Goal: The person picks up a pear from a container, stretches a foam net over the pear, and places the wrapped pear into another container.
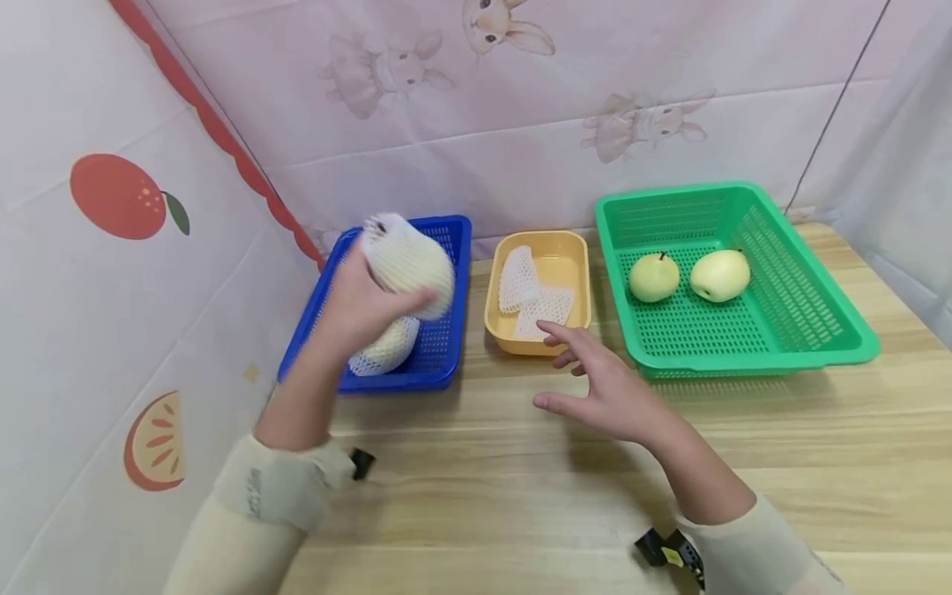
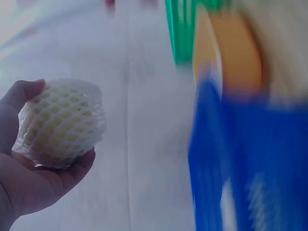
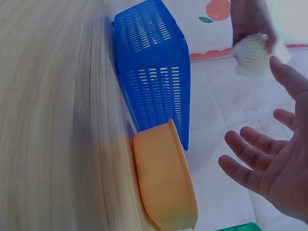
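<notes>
My left hand (image 1: 362, 302) grips a pear in a white foam net (image 1: 411, 268), raised above the blue basket (image 1: 439, 376). In the left wrist view the thumb and fingers curl round the netted pear (image 2: 62, 122). Another netted pear (image 1: 387, 347) lies in the blue basket below. My right hand (image 1: 613, 388) holds nothing; its fingers are spread and reach over the table in front of the yellow tray (image 1: 521, 345). Two foam nets without fruit, one upper left (image 1: 518, 279) and one lower (image 1: 546, 311), lie in that tray.
A green basket (image 1: 759, 359) at the right holds two bare pears, a rounder one (image 1: 654, 277) and a longer one (image 1: 720, 275). All containers stand on a wooden table (image 1: 476, 496) against a printed cloth wall (image 1: 521, 124). Another cloth wall (image 1: 89, 330) borders the left side.
</notes>
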Available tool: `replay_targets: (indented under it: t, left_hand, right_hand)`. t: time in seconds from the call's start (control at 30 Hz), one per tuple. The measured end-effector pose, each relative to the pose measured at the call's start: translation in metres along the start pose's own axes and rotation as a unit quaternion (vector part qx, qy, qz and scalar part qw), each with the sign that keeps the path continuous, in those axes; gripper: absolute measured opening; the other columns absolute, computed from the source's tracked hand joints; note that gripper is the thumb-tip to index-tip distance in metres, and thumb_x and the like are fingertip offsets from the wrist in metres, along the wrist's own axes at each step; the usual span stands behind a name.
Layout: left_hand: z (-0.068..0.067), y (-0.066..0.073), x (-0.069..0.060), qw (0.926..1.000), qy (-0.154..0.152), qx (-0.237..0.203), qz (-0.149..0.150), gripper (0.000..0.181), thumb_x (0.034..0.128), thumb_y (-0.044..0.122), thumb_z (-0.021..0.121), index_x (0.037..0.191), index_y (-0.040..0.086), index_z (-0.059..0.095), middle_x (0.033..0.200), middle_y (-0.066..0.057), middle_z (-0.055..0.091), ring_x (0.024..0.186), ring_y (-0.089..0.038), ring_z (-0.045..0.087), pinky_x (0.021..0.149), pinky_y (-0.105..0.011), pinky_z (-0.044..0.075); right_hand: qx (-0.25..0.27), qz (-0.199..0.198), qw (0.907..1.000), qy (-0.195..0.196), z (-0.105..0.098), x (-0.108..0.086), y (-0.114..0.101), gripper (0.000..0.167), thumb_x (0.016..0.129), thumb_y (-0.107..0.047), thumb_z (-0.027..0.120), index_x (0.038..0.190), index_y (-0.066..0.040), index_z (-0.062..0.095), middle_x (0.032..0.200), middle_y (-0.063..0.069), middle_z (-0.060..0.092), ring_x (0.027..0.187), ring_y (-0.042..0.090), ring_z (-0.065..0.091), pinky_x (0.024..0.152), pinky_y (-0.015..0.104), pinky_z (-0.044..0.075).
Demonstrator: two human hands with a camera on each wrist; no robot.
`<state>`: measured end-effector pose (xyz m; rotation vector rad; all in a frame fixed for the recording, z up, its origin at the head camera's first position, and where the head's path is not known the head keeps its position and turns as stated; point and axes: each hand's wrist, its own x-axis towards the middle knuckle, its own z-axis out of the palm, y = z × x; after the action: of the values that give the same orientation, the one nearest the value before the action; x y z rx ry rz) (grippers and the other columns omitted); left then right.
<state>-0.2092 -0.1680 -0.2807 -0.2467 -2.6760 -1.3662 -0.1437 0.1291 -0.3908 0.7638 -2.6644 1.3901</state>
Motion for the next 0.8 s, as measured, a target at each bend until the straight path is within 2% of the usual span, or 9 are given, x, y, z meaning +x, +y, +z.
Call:
replay_targets:
  t: [0.07, 0.13, 0.27, 0.4, 0.47, 0.63, 0.73, 0.8]
  left_hand:
    - [-0.022, -0.012, 0.020, 0.9988, 0.005, 0.048, -0.009, 0.085, 0.0740, 0.035, 0.086, 0.140, 0.015, 0.038, 0.122, -0.009, 0.057, 0.107, -0.025, 0.058, 0.084, -0.043, 0.057]
    - [-0.037, -0.029, 0.036, 0.9958, 0.004, 0.089, -0.022, 0.087, 0.0755, 0.037, 0.085, 0.142, 0.011, 0.035, 0.124, -0.012, 0.055, 0.108, -0.029, 0.056, 0.086, -0.047, 0.056]
    - [-0.047, -0.071, 0.061, 0.9860, -0.024, 0.151, -0.067, 0.100, 0.0761, 0.038, 0.084, 0.148, 0.005, 0.023, 0.129, -0.019, 0.050, 0.112, -0.036, 0.052, 0.093, -0.054, 0.051]
    - [-0.043, -0.109, 0.078, 0.9700, -0.067, 0.206, -0.111, 0.111, 0.0777, 0.039, 0.082, 0.151, -0.001, 0.008, 0.131, -0.026, 0.047, 0.115, -0.040, 0.051, 0.099, -0.057, 0.047]
    - [-0.040, -0.122, 0.084, 0.9653, -0.076, 0.218, -0.123, 0.113, 0.0783, 0.037, 0.081, 0.152, -0.002, 0.004, 0.131, -0.028, 0.045, 0.116, -0.041, 0.050, 0.100, -0.057, 0.046]
    - [-0.032, -0.142, 0.092, 0.9596, -0.068, 0.217, -0.166, 0.115, 0.0803, 0.039, 0.079, 0.152, -0.002, -0.002, 0.134, -0.030, 0.042, 0.118, -0.044, 0.047, 0.103, -0.058, 0.043]
    - [-0.027, -0.153, 0.095, 0.9494, -0.085, 0.231, -0.195, 0.115, 0.0828, 0.042, 0.076, 0.151, -0.002, -0.005, 0.137, -0.031, 0.039, 0.121, -0.045, 0.045, 0.106, -0.060, 0.040]
    - [-0.024, -0.160, 0.097, 0.9407, -0.108, 0.243, -0.211, 0.115, 0.0840, 0.045, 0.074, 0.151, -0.003, -0.007, 0.138, -0.032, 0.038, 0.122, -0.046, 0.044, 0.107, -0.060, 0.039]
  right_hand:
    - [-0.009, -0.001, 1.0000, -0.002, -0.001, 0.001, 0.001, 0.081, 0.084, -0.044, 0.076, 0.151, -0.029, 0.033, 0.136, 0.002, 0.053, 0.112, 0.021, 0.060, 0.092, 0.046, 0.053]
    - [-0.017, -0.002, 0.9999, -0.001, -0.002, 0.001, 0.002, 0.079, 0.084, -0.045, 0.075, 0.150, -0.029, 0.035, 0.135, 0.002, 0.054, 0.112, 0.020, 0.060, 0.092, 0.045, 0.053]
    - [-0.023, -0.001, 0.9997, -0.003, -0.002, 0.000, 0.002, 0.074, 0.086, -0.046, 0.074, 0.149, -0.027, 0.039, 0.134, 0.001, 0.055, 0.112, 0.019, 0.061, 0.091, 0.044, 0.054]
    - [-0.027, -0.004, 0.9995, -0.015, -0.003, -0.001, 0.004, 0.072, 0.087, -0.047, 0.072, 0.147, -0.023, 0.041, 0.136, 0.001, 0.055, 0.111, 0.018, 0.061, 0.091, 0.043, 0.054]
    - [-0.029, -0.007, 0.9994, -0.017, -0.003, -0.002, 0.005, 0.070, 0.087, -0.047, 0.072, 0.147, -0.022, 0.042, 0.135, 0.001, 0.056, 0.111, 0.017, 0.061, 0.091, 0.042, 0.054]
    - [-0.034, -0.010, 0.9993, -0.013, -0.006, -0.003, 0.008, 0.068, 0.087, -0.045, 0.072, 0.145, -0.024, 0.045, 0.126, -0.002, 0.059, 0.107, 0.015, 0.061, 0.089, 0.042, 0.055]
    - [-0.038, -0.012, 0.9991, -0.015, -0.007, -0.003, 0.011, 0.066, 0.087, -0.043, 0.073, 0.144, -0.024, 0.047, 0.120, -0.003, 0.060, 0.103, 0.014, 0.061, 0.087, 0.043, 0.055]
    - [-0.045, -0.012, 0.9988, -0.013, -0.008, -0.002, 0.013, 0.064, 0.088, -0.042, 0.073, 0.144, -0.023, 0.048, 0.118, -0.003, 0.060, 0.102, 0.014, 0.060, 0.086, 0.043, 0.055]
